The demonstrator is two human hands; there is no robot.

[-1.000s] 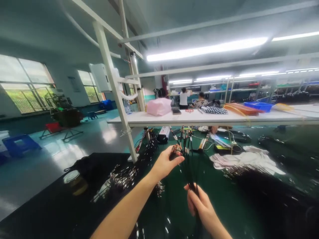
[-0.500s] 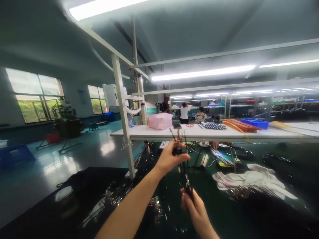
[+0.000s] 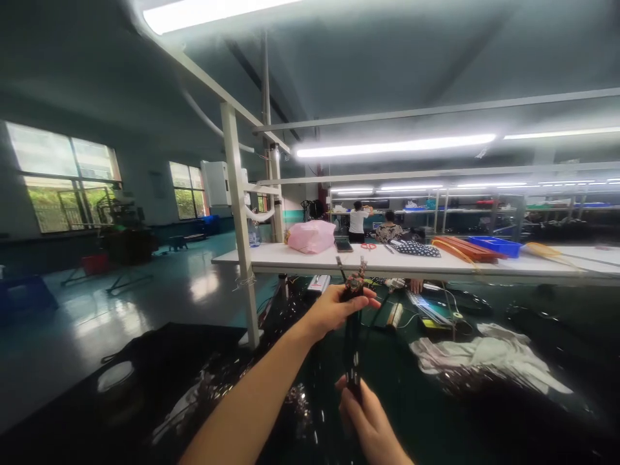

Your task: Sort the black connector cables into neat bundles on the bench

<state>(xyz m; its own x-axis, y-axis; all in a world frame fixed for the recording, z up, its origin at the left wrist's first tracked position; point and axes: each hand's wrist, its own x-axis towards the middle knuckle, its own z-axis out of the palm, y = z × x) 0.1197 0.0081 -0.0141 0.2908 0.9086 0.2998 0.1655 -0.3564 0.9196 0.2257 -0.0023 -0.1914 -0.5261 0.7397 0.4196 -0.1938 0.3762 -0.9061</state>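
Note:
My left hand (image 3: pixel 346 306) is closed around a bundle of thin black strips (image 3: pixel 354 292) with shiny metal-looking ends. Some of those ends stick up above the fingers. Below it, my right hand (image 3: pixel 364 408) grips the lower black strips (image 3: pixel 353 386), where short bright tips rise above the thumb. Dark lengths run between the two hands; whether they are one piece I cannot tell. Under my left forearm lies a pile of small shiny metal pieces (image 3: pixel 299 402), partly hidden. White gloves or cloth (image 3: pixel 484 355) rest on the dark green surface to the right.
A white shelf (image 3: pixel 310 265) crosses ahead, bearing a pink bag (image 3: pixel 310 236), a phone (image 3: pixel 344 247), red-handled scissors (image 3: pixel 368 246) and a blue bin (image 3: pixel 495 245). A shelf post (image 3: pixel 238 226) stands left. Another person's hand (image 3: pixel 416 285) shows beneath the shelf. A round-lidded jar (image 3: pixel 115 377) sits lower left.
My right hand has moved down and slightly left, farther from my left hand. The strips in my left hand now show as a tighter bundle, with their ends turned differently.

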